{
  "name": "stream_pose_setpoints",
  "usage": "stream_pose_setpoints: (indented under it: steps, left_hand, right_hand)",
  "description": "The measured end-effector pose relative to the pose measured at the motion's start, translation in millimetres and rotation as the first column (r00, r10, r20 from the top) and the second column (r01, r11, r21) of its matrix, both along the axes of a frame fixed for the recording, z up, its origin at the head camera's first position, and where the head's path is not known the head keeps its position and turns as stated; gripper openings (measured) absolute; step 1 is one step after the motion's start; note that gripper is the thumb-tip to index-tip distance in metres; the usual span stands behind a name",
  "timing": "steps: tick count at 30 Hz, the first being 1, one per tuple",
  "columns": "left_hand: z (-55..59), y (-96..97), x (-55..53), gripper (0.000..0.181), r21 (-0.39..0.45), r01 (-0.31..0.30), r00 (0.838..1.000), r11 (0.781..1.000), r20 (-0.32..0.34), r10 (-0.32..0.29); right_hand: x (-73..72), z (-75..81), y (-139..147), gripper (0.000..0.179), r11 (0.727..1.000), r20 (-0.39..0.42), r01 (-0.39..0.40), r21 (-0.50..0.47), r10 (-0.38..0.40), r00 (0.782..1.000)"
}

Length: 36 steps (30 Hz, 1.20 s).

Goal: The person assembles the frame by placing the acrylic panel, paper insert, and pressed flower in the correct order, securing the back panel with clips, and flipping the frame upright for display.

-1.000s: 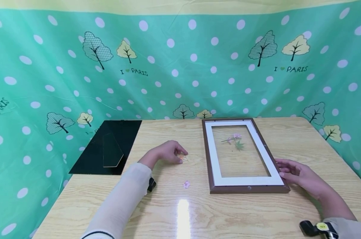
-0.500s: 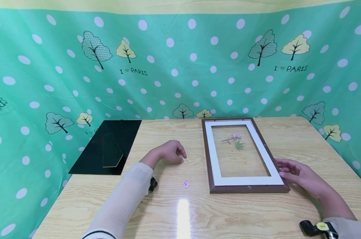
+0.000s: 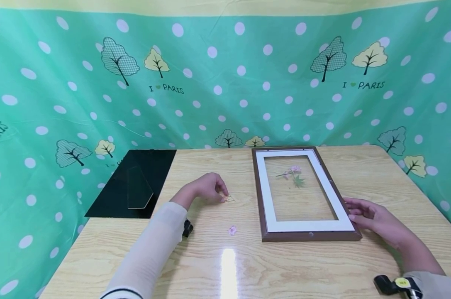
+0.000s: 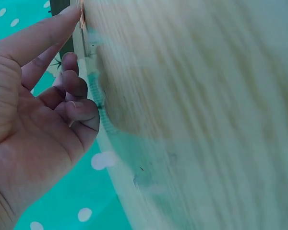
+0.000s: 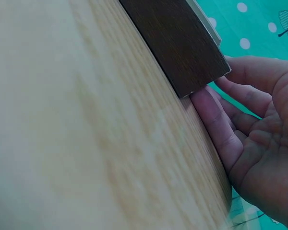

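In the head view, my left hand [image 3: 210,189] is low over the table, thumb and index finger pinching a small pressed orange flower [image 3: 229,199] with thin stems. In the left wrist view, a bit of its orange shows at the fingertips, and the other fingers of my left hand [image 4: 48,96] are loosely curled. My right hand [image 3: 374,218] holds the right edge of a brown picture frame [image 3: 311,236] near its front corner. The right wrist view has the thumb and index finger at the frame's corner [image 5: 197,76]. A white mat [image 3: 311,226] lines the frame.
Inside the mat opening lie a pink flower sprig [image 3: 294,169] and a green leaf [image 3: 298,181]. A single pink flower [image 3: 232,230] lies on the wooden table [image 3: 195,265]. The black backing board [image 3: 117,187] with its stand is at the left. A green dotted cloth [image 3: 225,74] hangs behind.
My left hand dips slightly toward the orange flower, then draws back a little to the left, with the flower's thin stems still at the fingertips. The right hand and frame stay put.
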<state>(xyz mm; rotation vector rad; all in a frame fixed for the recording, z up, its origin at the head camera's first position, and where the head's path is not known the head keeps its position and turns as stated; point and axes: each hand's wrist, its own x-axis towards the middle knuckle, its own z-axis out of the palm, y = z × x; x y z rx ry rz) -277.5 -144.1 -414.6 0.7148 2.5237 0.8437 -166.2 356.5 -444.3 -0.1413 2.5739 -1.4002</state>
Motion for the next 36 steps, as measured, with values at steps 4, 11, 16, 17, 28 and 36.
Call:
stream_pose_setpoints:
  steps: [4,11,16,17,28,36]
  left_hand:
    - [-0.7,-0.6,0.9,0.013,-0.019,0.003,1.0,1.0,0.0,-0.003]
    - [-1.6,-0.3,1.9,0.015,-0.028,0.0,1.0,1.0,-0.002,0.0]
    - [-0.8,0.6,2.7,0.018,-0.036,-0.019,1.0,0.999,-0.002,0.019]
    - [-0.6,0.7,2.8,0.018,-0.037,-0.02,1.0,0.999,-0.005,0.02]
    - [0.4,1.5,5.2,0.014,-0.051,-0.012,1.0,0.999,-0.007,0.012]
    - [1.2,3.6,6.5,0.034,-0.004,-0.031,0.999,1.0,0.025,0.031]
  right_hand:
    - [0.1,-0.2,1.2,0.069,1.0,-0.009,-0.002,-0.005,0.002,1.0]
    - [0.1,0.2,0.9,0.069,1.0,-0.007,-0.002,-0.01,0.002,1.0]
    - [-0.4,0.2,0.1,0.07,1.0,-0.001,0.002,0.009,-0.002,1.0]
    - [-0.5,0.2,0.0,0.07,1.0,0.001,0.002,0.012,-0.002,1.0]
    - [-1.5,0.1,0.3,0.07,1.0,0.004,0.0,0.027,0.0,1.0]
    - [-0.5,0.1,-0.7,0.07,1.0,0.003,0.003,0.031,-0.003,1.0]
